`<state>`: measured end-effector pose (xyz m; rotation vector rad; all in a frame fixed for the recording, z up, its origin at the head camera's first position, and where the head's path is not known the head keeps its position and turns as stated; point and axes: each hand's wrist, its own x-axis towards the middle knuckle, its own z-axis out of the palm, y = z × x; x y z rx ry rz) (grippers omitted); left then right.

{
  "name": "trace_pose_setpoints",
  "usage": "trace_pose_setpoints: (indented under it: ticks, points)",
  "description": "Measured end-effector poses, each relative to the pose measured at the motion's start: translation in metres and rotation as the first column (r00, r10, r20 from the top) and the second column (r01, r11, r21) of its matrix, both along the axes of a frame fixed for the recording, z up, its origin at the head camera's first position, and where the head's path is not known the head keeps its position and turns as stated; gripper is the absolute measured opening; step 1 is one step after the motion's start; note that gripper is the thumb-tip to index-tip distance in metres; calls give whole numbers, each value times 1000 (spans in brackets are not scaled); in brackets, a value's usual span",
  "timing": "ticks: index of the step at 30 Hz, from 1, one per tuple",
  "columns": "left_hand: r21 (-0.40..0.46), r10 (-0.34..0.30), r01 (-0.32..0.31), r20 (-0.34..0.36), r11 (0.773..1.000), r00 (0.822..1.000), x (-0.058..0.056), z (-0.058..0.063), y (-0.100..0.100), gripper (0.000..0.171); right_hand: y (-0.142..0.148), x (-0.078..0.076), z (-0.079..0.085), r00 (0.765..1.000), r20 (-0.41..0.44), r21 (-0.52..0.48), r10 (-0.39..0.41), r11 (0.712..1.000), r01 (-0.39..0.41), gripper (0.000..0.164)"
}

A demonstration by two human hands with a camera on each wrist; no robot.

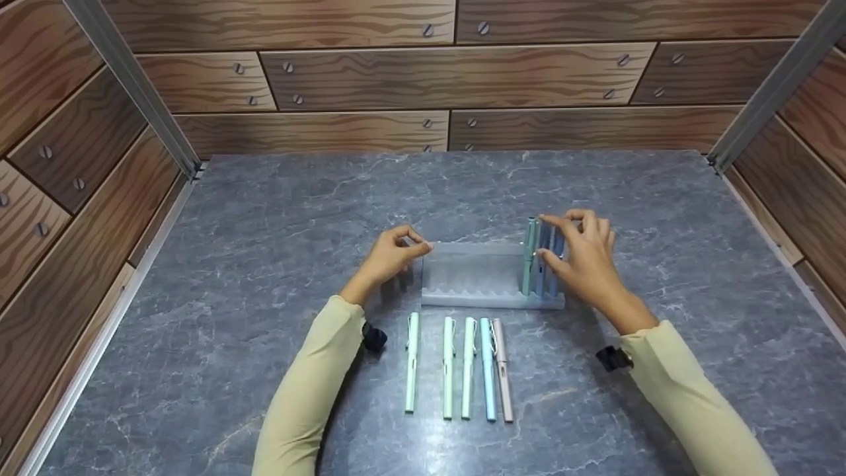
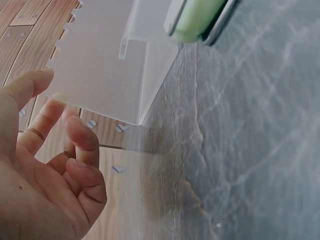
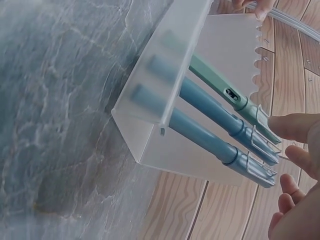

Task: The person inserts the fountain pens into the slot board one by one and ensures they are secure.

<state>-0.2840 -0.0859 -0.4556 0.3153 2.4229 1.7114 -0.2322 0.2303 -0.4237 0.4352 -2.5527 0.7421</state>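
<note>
On my head view the translucent rack (image 1: 472,268) stands near the middle of the worktop (image 1: 297,198), well apart from its far edge. A dark green pen (image 1: 528,271) and two blue pens (image 1: 553,281) stand in the rack's right end. Between the rack and the worktop's near side I see three pale green pens (image 1: 449,370), a light blue pen (image 1: 488,370) and a grey-brown pen (image 1: 503,370) lying in a row. The left hand (image 1: 390,254) is at the rack's upper left corner, the right hand (image 1: 588,254) at the pen tops.

My left wrist view shows thumb and forefinger pinching that corner, the other fingers bent.

On my right wrist view the thumb meets the dark green pen's cap with the forefinger close by; I cannot tell whether they grasp it
</note>
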Motion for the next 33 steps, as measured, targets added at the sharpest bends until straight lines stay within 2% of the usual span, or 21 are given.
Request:
trace_pose_setpoints:
  ticks: [8, 11, 17, 23, 30, 33]
  points:
    - [1, -1, 1, 2, 1000, 1000, 0, -1, 0, 15, -2, 10, 2, 998, -29, -47, 57, 997, -58, 54]
    - [-4, 2, -2, 3, 1000, 1000, 0, -1, 0, 15, -4, 16, 1, 997, 13, -81, 79, 994, -78, 55]
    - [-4, -1, 1, -2, 1000, 1000, 2, -3, -1, 16, -9, 29, -2, 985, 152, -135, 87, 989, -67, 63]
    - [-5, -10, 10, -2, 1000, 1000, 2, -3, -1, 16, -14, 41, -5, 973, 205, -140, 109, 987, -81, 66]
    - [-3, -11, 11, 12, 1000, 1000, 1, -1, -2, 13, -18, 52, -3, 931, 312, -226, 189, 967, -120, 58]
    - [-4, -10, 10, 7, 1000, 1000, 1, 0, -1, 14, -20, 56, -5, 901, 371, -253, 225, 958, -135, 56]
